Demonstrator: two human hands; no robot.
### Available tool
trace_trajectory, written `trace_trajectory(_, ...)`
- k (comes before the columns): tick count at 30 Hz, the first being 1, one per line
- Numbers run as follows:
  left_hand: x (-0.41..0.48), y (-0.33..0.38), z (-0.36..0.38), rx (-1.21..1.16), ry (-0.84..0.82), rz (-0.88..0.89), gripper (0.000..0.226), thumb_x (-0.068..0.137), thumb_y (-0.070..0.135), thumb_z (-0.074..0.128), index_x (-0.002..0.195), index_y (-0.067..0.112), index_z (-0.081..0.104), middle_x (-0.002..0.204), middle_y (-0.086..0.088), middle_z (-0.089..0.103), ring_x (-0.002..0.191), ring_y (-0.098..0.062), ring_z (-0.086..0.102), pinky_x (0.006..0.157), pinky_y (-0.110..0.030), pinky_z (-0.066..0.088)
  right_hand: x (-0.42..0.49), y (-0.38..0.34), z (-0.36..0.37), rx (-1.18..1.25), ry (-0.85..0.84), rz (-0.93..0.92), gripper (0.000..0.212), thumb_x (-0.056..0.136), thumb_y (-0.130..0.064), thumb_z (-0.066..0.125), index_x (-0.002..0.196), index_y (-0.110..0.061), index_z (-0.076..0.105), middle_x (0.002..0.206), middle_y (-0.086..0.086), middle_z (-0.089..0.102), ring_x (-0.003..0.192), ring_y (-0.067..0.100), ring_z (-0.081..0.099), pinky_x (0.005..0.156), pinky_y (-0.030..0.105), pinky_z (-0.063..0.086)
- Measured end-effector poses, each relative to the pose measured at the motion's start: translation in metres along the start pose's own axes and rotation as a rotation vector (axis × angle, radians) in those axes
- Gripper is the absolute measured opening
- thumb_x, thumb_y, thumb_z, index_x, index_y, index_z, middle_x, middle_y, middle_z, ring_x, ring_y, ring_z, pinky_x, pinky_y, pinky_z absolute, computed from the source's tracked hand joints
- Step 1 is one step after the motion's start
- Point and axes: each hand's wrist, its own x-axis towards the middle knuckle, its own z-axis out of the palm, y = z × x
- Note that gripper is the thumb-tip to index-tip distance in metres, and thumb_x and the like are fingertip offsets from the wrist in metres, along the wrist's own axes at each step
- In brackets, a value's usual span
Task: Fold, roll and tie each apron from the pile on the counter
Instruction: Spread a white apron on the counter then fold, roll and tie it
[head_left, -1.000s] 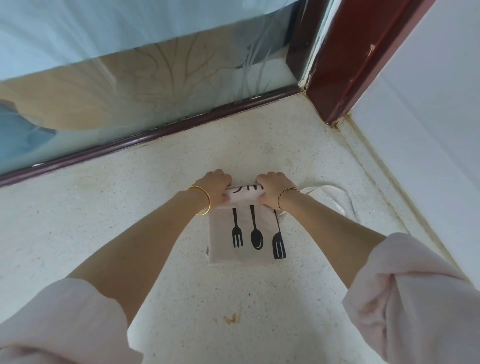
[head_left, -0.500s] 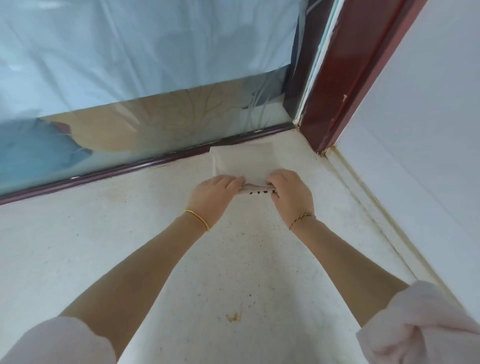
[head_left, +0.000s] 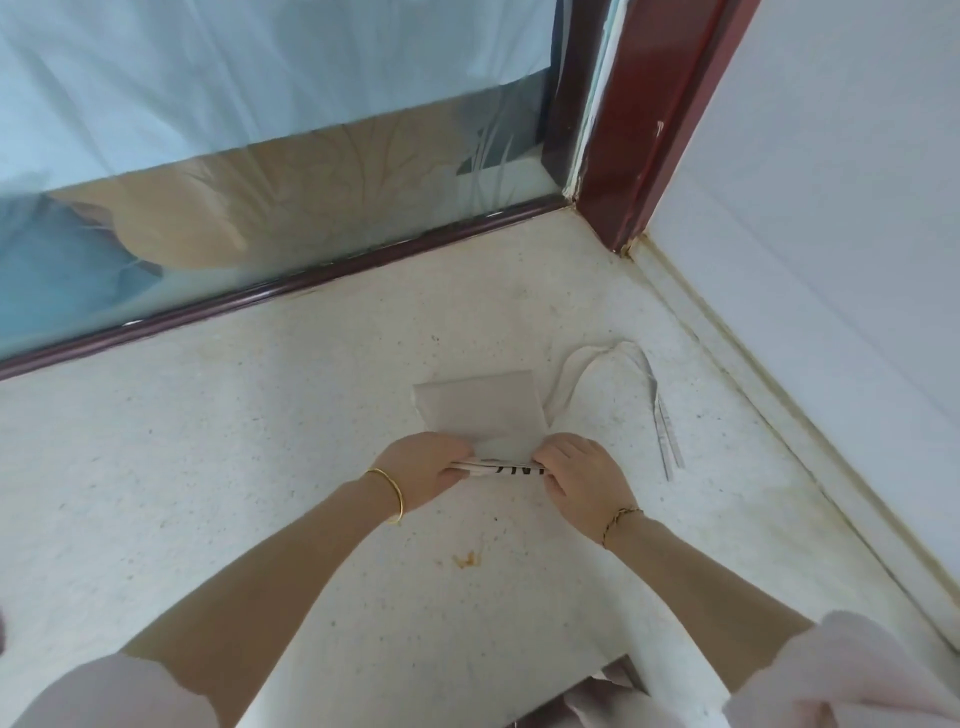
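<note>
A folded beige apron (head_left: 480, 410) lies flat on the speckled white counter (head_left: 260, 441), its plain back side up. Its near edge is rolled into a thin tube with black print showing (head_left: 501, 469). My left hand (head_left: 423, 475) grips the left end of that roll and my right hand (head_left: 579, 480) grips the right end. The apron's white tie strings (head_left: 597, 364) loop out on the counter to the right of the fold and end in two striped tails (head_left: 667, 441).
A dark red window frame (head_left: 322, 280) with glass runs along the back of the counter. A red post (head_left: 639, 130) stands in the corner, with a white wall (head_left: 831, 234) on the right. A small orange stain (head_left: 466, 558) marks the counter near me.
The apron was flipped so its printed side faces down. The rolled edge now sits at the near end, and both hands have drawn it back toward me. The tie strings have come back into view.
</note>
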Motion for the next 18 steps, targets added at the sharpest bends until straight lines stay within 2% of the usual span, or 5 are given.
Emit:
trace_trajectory(3, -0.001, -0.003, -0.006, -0.3, -0.016, -0.147, 0.009, 0.092, 0.028, 0.056, 0.086, 0.021, 0.057, 0.079, 0.008, 0.053, 0.082, -0.016, 0.053, 0.065, -0.02, 0.034, 0.006, -0.002, -0.008, 0.116, -0.091, 0.036, 0.016, 0.083, -0.007, 0.055, 0.095, -0.011, 0.064, 0.09, 0.001, 0.064, 0.081, 0.02, 0.06, 0.075, 0.032, 0.053)
trace_trajectory(5, -0.004, -0.007, -0.01, -0.496, -0.054, -0.218, 0.022, 0.089, 0.024, 0.062, 0.071, 0.024, 0.05, 0.067, 0.009, 0.046, 0.067, -0.011, 0.046, 0.055, -0.013, 0.032, 0.01, -0.004, -0.015, 0.216, -0.166, 0.088, 0.02, 0.09, -0.014, 0.053, 0.108, -0.012, 0.06, 0.099, -0.001, 0.06, 0.083, 0.017, 0.057, 0.075, 0.029, 0.049)
trace_trajectory(7, -0.007, -0.009, -0.012, -0.683, -0.099, -0.284, 0.017, 0.088, 0.021, 0.064, 0.074, 0.021, 0.054, 0.071, 0.005, 0.049, 0.065, -0.009, 0.048, 0.055, -0.01, 0.039, 0.016, -0.005, -0.02, 0.304, -0.187, 0.14, 0.022, 0.092, -0.02, 0.052, 0.112, -0.015, 0.058, 0.101, -0.004, 0.057, 0.085, 0.013, 0.055, 0.076, 0.026, 0.047)
trace_trajectory(10, -0.011, -0.01, -0.012, -0.89, -0.151, -0.381, 0.007, 0.088, 0.018, 0.064, 0.094, 0.014, 0.062, 0.087, 0.0, 0.059, 0.078, -0.012, 0.06, 0.064, -0.023, 0.056, 0.022, -0.005, -0.021, 0.36, -0.215, 0.2, 0.015, 0.093, -0.022, 0.051, 0.107, -0.018, 0.054, 0.094, -0.006, 0.053, 0.077, 0.013, 0.05, 0.068, 0.027, 0.043)
trace_trajectory(18, -0.012, -0.016, -0.01, -1.11, -0.194, -0.518, 0.012, 0.09, 0.019, 0.062, 0.102, 0.015, 0.061, 0.094, -0.005, 0.065, 0.082, -0.017, 0.065, 0.07, -0.034, 0.059, 0.041, -0.011, -0.015, 0.389, -0.268, 0.25, 0.017, 0.097, -0.023, 0.042, 0.113, -0.017, 0.045, 0.089, -0.005, 0.047, 0.071, 0.017, 0.048, 0.063, 0.027, 0.042)
